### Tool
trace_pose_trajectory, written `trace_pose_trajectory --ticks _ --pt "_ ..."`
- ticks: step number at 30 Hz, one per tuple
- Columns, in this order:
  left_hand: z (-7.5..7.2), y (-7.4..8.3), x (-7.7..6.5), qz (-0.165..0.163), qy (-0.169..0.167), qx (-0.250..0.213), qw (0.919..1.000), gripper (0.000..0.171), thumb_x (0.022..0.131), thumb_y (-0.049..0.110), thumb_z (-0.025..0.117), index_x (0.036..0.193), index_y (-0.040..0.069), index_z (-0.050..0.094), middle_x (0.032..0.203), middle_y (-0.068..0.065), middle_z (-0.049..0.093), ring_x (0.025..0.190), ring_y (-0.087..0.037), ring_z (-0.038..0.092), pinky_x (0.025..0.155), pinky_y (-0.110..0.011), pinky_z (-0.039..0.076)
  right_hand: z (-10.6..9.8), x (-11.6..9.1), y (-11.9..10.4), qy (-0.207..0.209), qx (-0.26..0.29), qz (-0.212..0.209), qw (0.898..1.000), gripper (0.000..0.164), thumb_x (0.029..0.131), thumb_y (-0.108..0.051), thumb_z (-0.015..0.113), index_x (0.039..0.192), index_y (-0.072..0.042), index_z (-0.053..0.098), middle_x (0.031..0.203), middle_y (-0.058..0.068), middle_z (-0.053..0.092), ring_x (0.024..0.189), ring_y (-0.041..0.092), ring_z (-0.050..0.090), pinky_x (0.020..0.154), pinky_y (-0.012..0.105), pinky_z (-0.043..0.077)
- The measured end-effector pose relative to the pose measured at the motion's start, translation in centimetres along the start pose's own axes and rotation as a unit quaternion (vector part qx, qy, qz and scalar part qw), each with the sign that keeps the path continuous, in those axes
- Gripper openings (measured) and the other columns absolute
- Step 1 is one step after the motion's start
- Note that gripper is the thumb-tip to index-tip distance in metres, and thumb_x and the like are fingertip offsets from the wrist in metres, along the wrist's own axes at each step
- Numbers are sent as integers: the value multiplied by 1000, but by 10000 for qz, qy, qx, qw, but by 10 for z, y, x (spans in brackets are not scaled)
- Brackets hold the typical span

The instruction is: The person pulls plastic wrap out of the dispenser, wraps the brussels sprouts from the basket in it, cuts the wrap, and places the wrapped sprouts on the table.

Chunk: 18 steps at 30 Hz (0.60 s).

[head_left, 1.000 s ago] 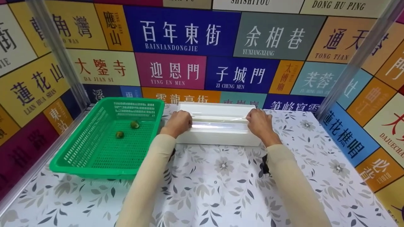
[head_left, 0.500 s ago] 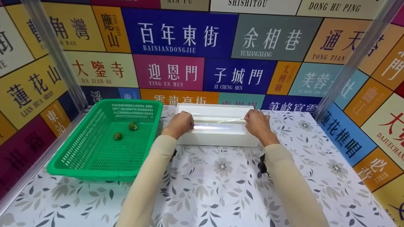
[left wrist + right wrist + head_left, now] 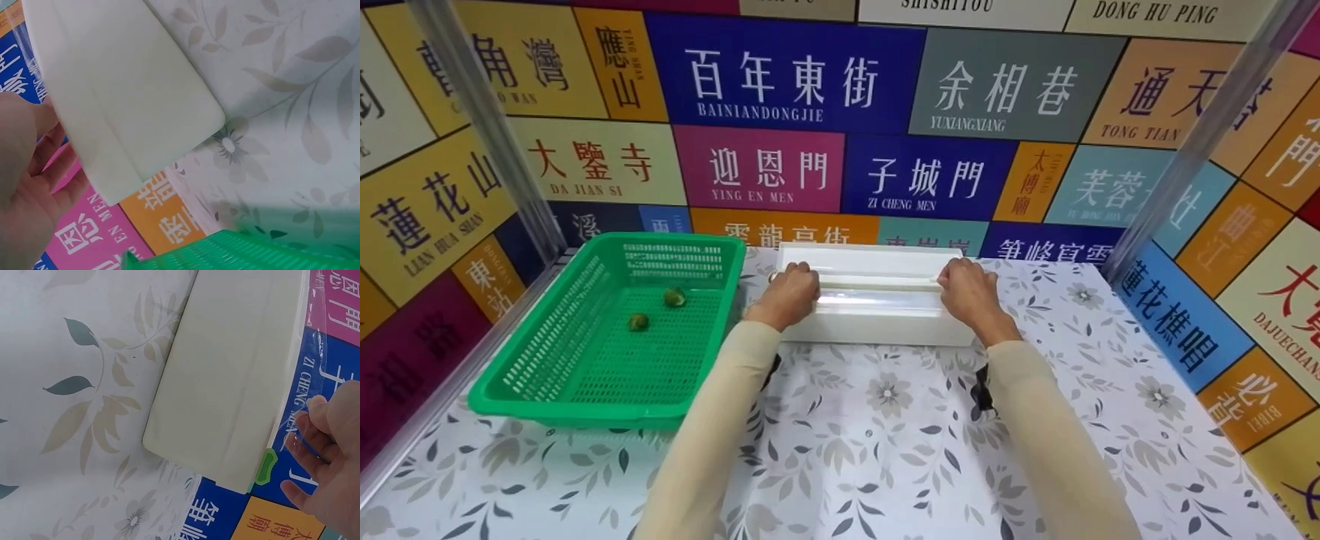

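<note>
A long white cling film dispenser box point(image 3: 877, 332) lies at the back of the table, its lid raised behind. Clear cling film point(image 3: 318, 354) stretches along its top, glossy between the hands. My left hand point(image 3: 787, 296) is at the box's left end, fingers curled and pinching the film edge; in the left wrist view, that hand point(image 3: 28, 185) is beside the box wall. At the right end, my right hand point(image 3: 969, 296) pinches the film between thumb and forefinger, the other fingers loosely bent. A green slide cutter point(image 3: 266, 467) shows at the box's end in the right wrist view.
To the left stands a green plastic basket point(image 3: 585, 411) with two small round greenish-brown fruits point(image 3: 675, 298) inside. A flower-print cloth point(image 3: 877, 450) covers the table. Behind rises a wall of coloured name panels point(image 3: 780, 82), with clear upright posts point(image 3: 1192, 142) at the corners.
Both hands stay at the box ends, still holding the film. The film's slanting edge near the right hand now looks straighter. The head view has shifted slightly.
</note>
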<state>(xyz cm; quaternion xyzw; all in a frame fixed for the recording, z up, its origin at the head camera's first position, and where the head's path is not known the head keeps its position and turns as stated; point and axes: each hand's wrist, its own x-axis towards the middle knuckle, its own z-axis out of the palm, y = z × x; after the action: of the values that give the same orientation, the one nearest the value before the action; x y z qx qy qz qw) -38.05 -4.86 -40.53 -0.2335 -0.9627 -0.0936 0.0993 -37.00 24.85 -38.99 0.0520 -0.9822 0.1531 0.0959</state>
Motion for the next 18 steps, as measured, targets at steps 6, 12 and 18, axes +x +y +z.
trace_pose_trajectory --ticks 6,12,18 --pt "-4 -1 4 -217 26 -302 9993 11 96 4 61 104 -3 65 101 -20 69 97 -35 67 87 -46 58 -2 1 4 144 420 -62 9990 16 102 -10 51 107 3 59 108 22 59 110 40 54 101 56 42" --pt "-6 1 6 -632 -41 -834 9945 16 102 10 54 114 0 59 106 -18 71 98 -31 69 91 -42 58 2 1 10 483 1007 -251 9934 12 101 -5 52 105 5 58 108 24 59 108 41 56 96 54 46" --pt "-3 2 8 -1120 127 -1293 9852 15 103 13 54 113 2 59 106 -17 70 98 -30 68 90 -41 57 8 2 12 569 1624 -156 9850 15 103 -8 50 106 5 58 106 26 63 98 39 61 89 50 49"
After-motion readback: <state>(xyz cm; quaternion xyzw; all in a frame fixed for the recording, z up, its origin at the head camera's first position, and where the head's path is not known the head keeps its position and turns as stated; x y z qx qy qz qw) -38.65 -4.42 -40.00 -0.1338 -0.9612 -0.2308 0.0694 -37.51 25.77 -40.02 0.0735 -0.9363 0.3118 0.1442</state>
